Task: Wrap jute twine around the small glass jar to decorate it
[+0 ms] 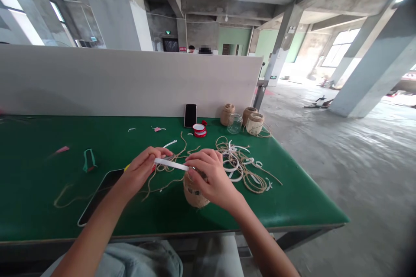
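My right hand (209, 175) is wrapped over the top of a twine-covered jar (195, 194) near the table's front edge. A white strip of tape backing (170, 164) runs from the jar's rim to my left hand (143, 169), whose fingers pinch its other end. Something red and yellow shows under my left hand. Loose twine (165, 173) trails on the green table (39, 181) between my two hands.
A heap of twine and white strips (242, 166) lies right of the jar. Wrapped jars (255, 123), a bare glass jar (234, 123), red tape rolls (199, 130) and a phone (190, 115) stand by the white partition. A tablet (100, 192) and green object (89, 160) lie left.
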Motion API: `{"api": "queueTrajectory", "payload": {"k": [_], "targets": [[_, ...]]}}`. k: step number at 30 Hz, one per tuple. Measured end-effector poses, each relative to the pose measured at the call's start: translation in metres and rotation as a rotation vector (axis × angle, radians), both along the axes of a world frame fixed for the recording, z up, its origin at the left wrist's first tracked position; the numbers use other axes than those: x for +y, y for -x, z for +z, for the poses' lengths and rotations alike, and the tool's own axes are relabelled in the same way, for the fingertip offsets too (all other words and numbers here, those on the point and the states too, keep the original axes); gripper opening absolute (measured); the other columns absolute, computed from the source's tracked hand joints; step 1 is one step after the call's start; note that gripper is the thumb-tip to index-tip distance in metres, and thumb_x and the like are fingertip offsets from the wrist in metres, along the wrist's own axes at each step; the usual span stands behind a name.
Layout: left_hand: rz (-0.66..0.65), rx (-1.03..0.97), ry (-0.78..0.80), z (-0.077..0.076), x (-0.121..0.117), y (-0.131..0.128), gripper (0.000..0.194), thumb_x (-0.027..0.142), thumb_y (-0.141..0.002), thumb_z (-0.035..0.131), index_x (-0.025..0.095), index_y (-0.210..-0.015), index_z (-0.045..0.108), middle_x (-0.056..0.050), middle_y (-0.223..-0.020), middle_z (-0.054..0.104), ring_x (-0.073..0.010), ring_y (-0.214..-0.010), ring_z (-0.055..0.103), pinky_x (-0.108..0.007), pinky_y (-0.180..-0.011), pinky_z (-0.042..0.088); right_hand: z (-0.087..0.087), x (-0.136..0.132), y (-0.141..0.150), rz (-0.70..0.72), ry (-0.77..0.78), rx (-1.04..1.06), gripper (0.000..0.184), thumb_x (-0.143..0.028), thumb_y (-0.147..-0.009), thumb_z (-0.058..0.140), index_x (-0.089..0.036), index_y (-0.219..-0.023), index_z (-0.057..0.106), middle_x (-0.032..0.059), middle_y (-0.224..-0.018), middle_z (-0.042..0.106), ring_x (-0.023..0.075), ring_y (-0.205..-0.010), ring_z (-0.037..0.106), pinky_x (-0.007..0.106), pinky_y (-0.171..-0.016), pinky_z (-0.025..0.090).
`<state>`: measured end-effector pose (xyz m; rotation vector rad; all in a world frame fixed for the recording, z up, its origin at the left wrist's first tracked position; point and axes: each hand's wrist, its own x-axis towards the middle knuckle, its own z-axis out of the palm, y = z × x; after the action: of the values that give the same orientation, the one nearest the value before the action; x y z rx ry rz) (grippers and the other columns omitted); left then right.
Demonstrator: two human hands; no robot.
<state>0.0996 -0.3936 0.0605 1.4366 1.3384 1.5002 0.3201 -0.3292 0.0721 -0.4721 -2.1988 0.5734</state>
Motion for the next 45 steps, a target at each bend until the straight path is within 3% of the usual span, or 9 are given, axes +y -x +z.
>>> {"api": "queueTrajectory", "payload": {"k": [8, 14, 20, 26, 35, 41, 45], "targets": [[0.028, 0.046, 0.014, -0.004, -0.002, 0.011, 0.03, 0.048, -0.088, 0.047, 0.021, -0.084, 0.058, -0.007, -0.1, 0.063, -0.0224, -0.1, 0.056, -0.031, -0.085, 0.045, 0.012, 0.003, 0.012, 0.078, 0.071, -0.054, 0.013, -0.017, -0.091, 0.049, -0.023, -0.09, 0.061, 0.0008, -0.091, 0.067, 0.0183, -0.097, 0.053, 0.039, -0.089, 0.029], [0.087, 0.067, 0.051, -0.004, -0.01, 0.022, 0.032, 0.047, -0.089, 0.045, 0.022, -0.101, 0.061, -0.007, -0.111, 0.062, -0.0245, -0.111, 0.053, -0.032, -0.093, 0.043, 0.016, 0.008, 0.019, 0.122, 0.096, -0.081, 0.013, -0.019, -0.093, 0.048, -0.024, -0.093, 0.059, 0.0003, -0.094, 0.066, 0.0177, -0.099, 0.053, 0.037, -0.09, 0.028], [0.147, 0.094, 0.077, -0.01, -0.017, 0.028, 0.036, 0.05, -0.086, 0.046, 0.021, -0.1, 0.063, -0.008, -0.108, 0.064, -0.0273, -0.111, 0.053, -0.035, -0.096, 0.042, 0.018, 0.01, 0.029, 0.145, 0.102, -0.1, 0.013, -0.022, -0.094, 0.047, -0.024, -0.092, 0.06, -0.0005, -0.091, 0.066, 0.0163, -0.094, 0.054, 0.035, -0.087, 0.031], [0.085, 0.136, 0.015, -0.004, -0.008, 0.026, 0.033, 0.047, -0.088, 0.044, 0.022, -0.096, 0.065, -0.006, -0.105, 0.065, -0.0251, -0.108, 0.054, -0.03, -0.091, 0.044, 0.025, 0.01, 0.026, 0.134, 0.132, -0.125, 0.012, -0.022, -0.093, 0.048, -0.024, -0.088, 0.059, -0.0015, -0.09, 0.066, 0.0158, -0.092, 0.054, 0.034, -0.086, 0.03], [-0.056, 0.122, -0.069, -0.004, 0.008, 0.001, 0.036, 0.049, -0.087, 0.044, 0.022, -0.087, 0.067, -0.008, -0.094, 0.067, -0.0275, -0.098, 0.057, -0.036, -0.086, 0.046, 0.026, -0.002, 0.0, 0.051, 0.12, -0.135, 0.013, -0.025, -0.093, 0.05, -0.025, -0.089, 0.062, -0.0024, -0.084, 0.066, 0.0147, -0.088, 0.055, 0.033, -0.085, 0.032], [-0.139, 0.132, -0.143, -0.006, -0.012, -0.027, 0.033, 0.044, -0.089, 0.043, 0.021, -0.09, 0.066, -0.008, -0.094, 0.065, -0.0262, -0.098, 0.056, -0.035, -0.09, 0.043, 0.025, -0.026, -0.009, 0.04, 0.184, -0.142, 0.012, -0.025, -0.092, 0.052, -0.024, -0.089, 0.064, -0.0023, -0.087, 0.068, 0.0152, -0.089, 0.055, 0.032, -0.084, 0.032], [-0.147, 0.126, -0.144, -0.004, -0.026, -0.029, 0.026, 0.038, -0.09, 0.044, 0.021, -0.085, 0.063, -0.007, -0.093, 0.062, -0.0231, -0.092, 0.055, -0.033, -0.086, 0.043, 0.025, -0.035, -0.003, 0.037, 0.178, -0.134, 0.011, -0.025, -0.091, 0.053, -0.024, -0.086, 0.063, -0.0022, -0.083, 0.067, 0.0152, -0.087, 0.056, 0.033, -0.086, 0.031]]}}
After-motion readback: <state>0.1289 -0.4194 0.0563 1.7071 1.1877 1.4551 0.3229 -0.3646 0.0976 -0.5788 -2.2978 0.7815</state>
